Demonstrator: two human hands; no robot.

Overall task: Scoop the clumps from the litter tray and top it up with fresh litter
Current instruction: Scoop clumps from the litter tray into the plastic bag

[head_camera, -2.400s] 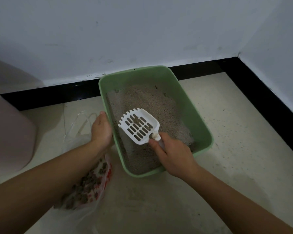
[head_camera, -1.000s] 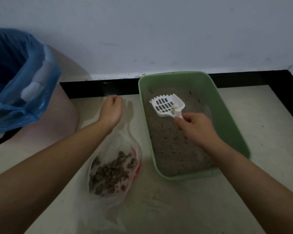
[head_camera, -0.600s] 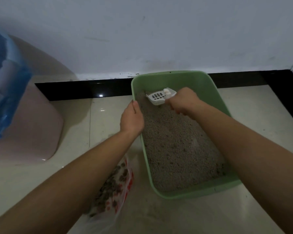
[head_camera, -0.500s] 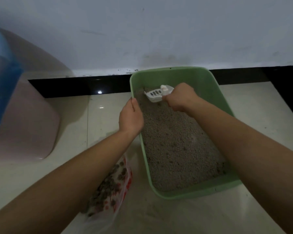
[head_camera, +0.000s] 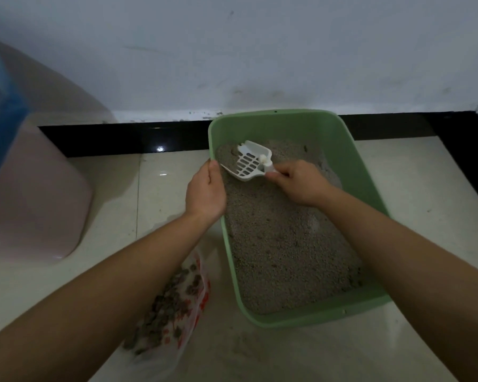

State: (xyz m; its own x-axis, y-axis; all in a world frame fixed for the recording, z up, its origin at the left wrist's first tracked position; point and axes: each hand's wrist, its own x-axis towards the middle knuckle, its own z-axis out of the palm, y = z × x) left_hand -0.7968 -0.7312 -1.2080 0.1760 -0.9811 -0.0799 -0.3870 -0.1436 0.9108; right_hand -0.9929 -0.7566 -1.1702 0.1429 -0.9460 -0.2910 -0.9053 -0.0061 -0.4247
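Scoop (head_camera: 247, 162) no longer nose-down in the tray's (head_camera: 348, 161) far corner, now raised, slotted face up, in the right hand (head_camera: 301, 186).

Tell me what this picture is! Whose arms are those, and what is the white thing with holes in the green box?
There is no machine here, just a person. A camera worn on their head looks down, so you see their own two arms reaching out from the bottom. The green box is a cat's litter tray on the tiled floor, filled with grey litter. The right hand holds a white slotted scoop by its handle, low at the tray's far left corner. The holes let loose litter fall through and keep the clumps. The left hand grips the tray's left rim. Beside the tray, partly under the left arm, lies a clear plastic bag with dark clumps inside. At the left stands a pink bin with a blue liner.
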